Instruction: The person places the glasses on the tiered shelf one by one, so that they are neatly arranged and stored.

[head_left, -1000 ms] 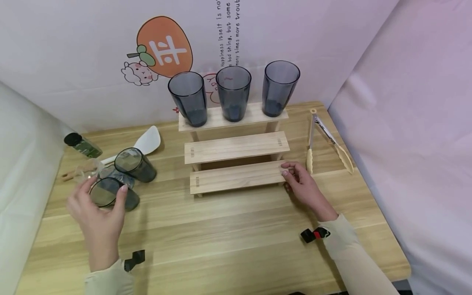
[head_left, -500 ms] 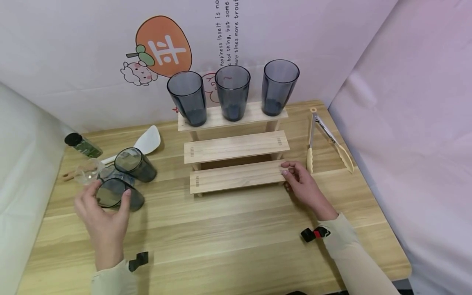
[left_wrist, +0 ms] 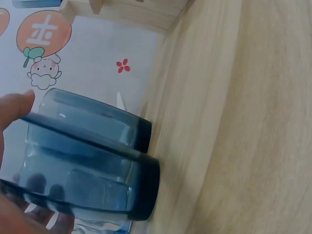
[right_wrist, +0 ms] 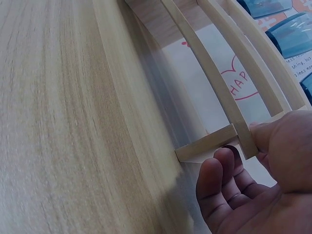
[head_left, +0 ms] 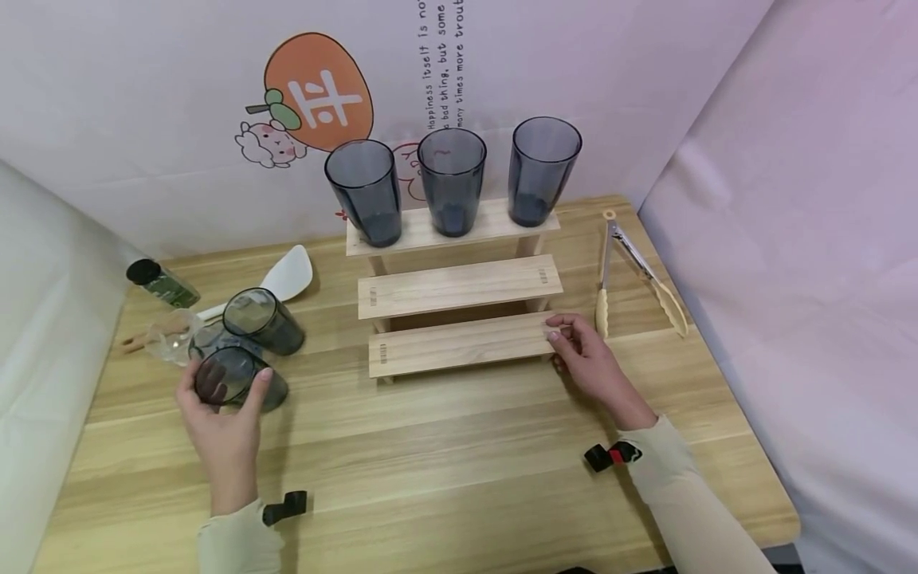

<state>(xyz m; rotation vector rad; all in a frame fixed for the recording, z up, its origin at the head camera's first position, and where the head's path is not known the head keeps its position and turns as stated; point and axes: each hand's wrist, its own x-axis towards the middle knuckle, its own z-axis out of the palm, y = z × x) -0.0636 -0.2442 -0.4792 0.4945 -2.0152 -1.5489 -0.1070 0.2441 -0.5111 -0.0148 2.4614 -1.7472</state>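
Left hand [head_left: 224, 430]: its grip is closed round the near glass [head_left: 235, 375] by the rim, thumb on the right side, fingertips on the left.
Near glass: at the left of the bench [head_left: 430, 470], just beside the second glass [head_left: 265, 323]; long axis roughly upright, mouth up. I can't tell whether its base touches down.
Right hand [head_left: 591, 363]: its grip pinches the right end of the lowest step [head_left: 459, 344], thumb above, fingers curled beneath.
Lowest step: right of the near glass and well apart, lying lengthwise left to right, its left end closer to that glass.
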